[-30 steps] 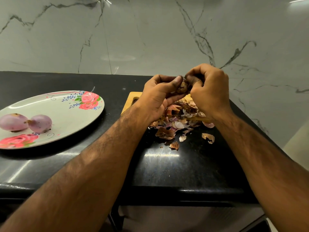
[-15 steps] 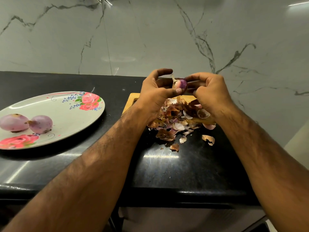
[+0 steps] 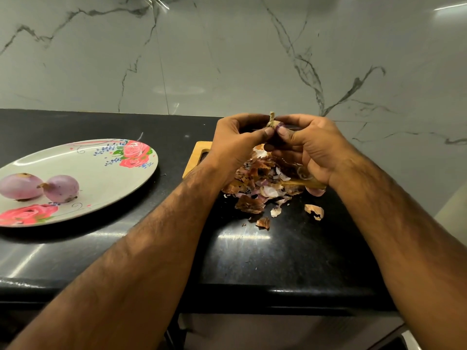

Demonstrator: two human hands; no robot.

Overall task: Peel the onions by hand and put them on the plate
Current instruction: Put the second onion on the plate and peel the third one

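Observation:
A small purple onion (image 3: 275, 125) with a dry stalk pointing up is held between both hands above the peel pile. My left hand (image 3: 235, 142) grips it from the left with the thumb pressed on its front. From the right, my right hand (image 3: 307, 145) grips it too, thumb against the skin. Most of the onion is hidden by my fingers. Two peeled pink onions (image 3: 60, 188) lie on the left part of the flowered plate (image 3: 106, 173).
A heap of brown and purple onion skins (image 3: 262, 183) covers a wooden cutting board (image 3: 195, 157) on the black counter. Loose skin pieces (image 3: 314, 211) lie near the heap. A marble wall stands behind; the counter's front edge runs below my forearms.
The onion has turned in my hands so its stalk now points up. Both thumbs have closed in over its front, hiding the purple flesh seen half a second ago.

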